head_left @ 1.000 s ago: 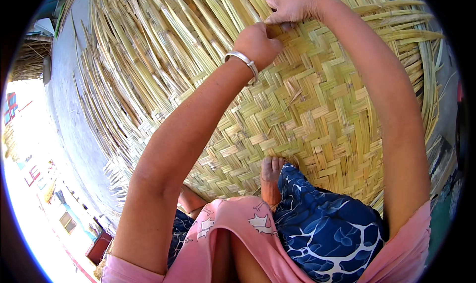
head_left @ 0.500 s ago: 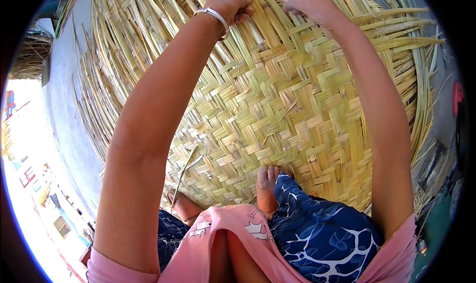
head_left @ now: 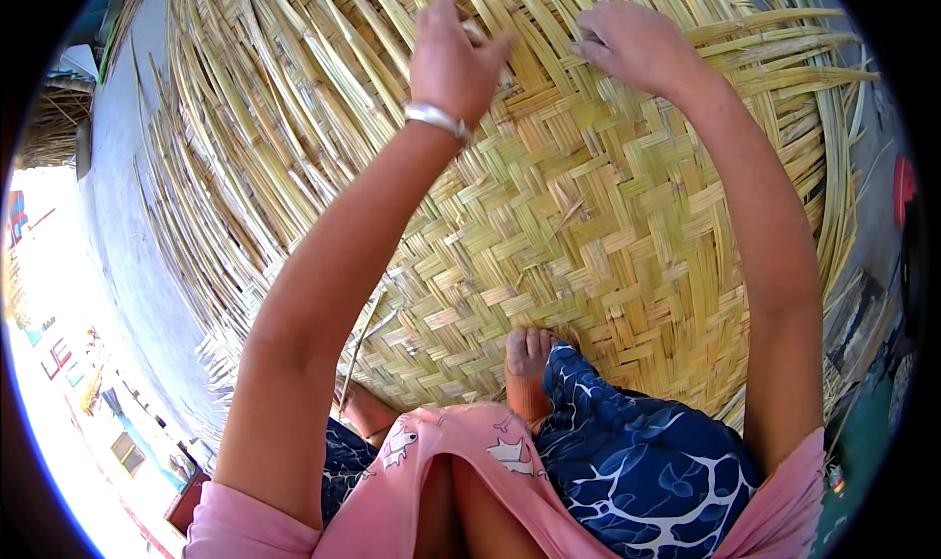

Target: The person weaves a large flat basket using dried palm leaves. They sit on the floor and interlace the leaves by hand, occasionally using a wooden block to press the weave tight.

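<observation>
A large mat (head_left: pixel 588 236) of flattened, pale yellow-green reed strips spreads in front of me, its near part woven in a zigzag pattern. Toward the far left the long strips (head_left: pixel 284 98) fan out unwoven. My left hand (head_left: pixel 456 64), with a pale bangle (head_left: pixel 436 118) at the wrist, is raised over the loose strips, thumb and fingers apart and nothing seen in them. To its right, my right hand (head_left: pixel 642 49) bends its fingers together at a crosswise reed strip (head_left: pixel 745 28); the fingertips partly cover the spot they grip.
My bare foot (head_left: pixel 529 351) rests on the mat's near edge. Strip ends stick out past the right side over grey ground (head_left: pixel 877 147). A grey paved surface (head_left: pixel 127 236) lies on the left. Pieces of wood (head_left: pixel 855 324) and a red object (head_left: pixel 904 192) are at the far right.
My left hand has lifted off the strips, its fingers now spread and turned upward. My right hand has come nearer to me and slightly right, down to the crosswise strip.
</observation>
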A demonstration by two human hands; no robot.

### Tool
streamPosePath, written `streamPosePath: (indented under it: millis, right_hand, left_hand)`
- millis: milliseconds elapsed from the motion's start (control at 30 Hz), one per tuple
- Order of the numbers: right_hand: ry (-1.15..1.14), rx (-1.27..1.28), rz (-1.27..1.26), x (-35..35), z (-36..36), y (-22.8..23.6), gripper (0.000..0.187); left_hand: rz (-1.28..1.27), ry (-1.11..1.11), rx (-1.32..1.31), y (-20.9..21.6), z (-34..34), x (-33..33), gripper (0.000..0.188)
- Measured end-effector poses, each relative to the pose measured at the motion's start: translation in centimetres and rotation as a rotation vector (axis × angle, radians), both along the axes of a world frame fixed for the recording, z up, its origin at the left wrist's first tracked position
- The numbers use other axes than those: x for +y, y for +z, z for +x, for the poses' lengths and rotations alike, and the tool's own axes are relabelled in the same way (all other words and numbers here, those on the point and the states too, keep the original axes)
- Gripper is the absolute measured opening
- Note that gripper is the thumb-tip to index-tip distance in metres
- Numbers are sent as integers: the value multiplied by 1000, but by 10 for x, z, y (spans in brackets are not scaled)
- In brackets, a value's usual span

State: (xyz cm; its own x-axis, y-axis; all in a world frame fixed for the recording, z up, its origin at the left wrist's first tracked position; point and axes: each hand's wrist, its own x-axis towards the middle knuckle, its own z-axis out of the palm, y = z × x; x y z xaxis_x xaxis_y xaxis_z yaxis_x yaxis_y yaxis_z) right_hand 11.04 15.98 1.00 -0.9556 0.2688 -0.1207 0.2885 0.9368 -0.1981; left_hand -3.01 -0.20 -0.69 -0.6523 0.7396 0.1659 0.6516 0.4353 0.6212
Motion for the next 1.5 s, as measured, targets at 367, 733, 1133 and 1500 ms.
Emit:
streamPosePath:
  millis: [367, 733, 1133, 1500]
  right_hand:
    - [-2, -46, -60, 8, -7, -10, 34]
    - [-65, 24, -123, 4, -5, -12, 37]
    - [-83, -90, -65, 5, -9, -1, 32]
    - [-349, 242, -426, 64, 2, -4, 32]
  left_hand:
    - [-402, -449, -109, -10, 2, -17, 32]
    - [-502, -458, -249, -2, -7, -4, 27]
    - [-633, -430, -78, 7, 11, -1, 21]
    - [-315, -477, 84, 14, 60, 23, 38]
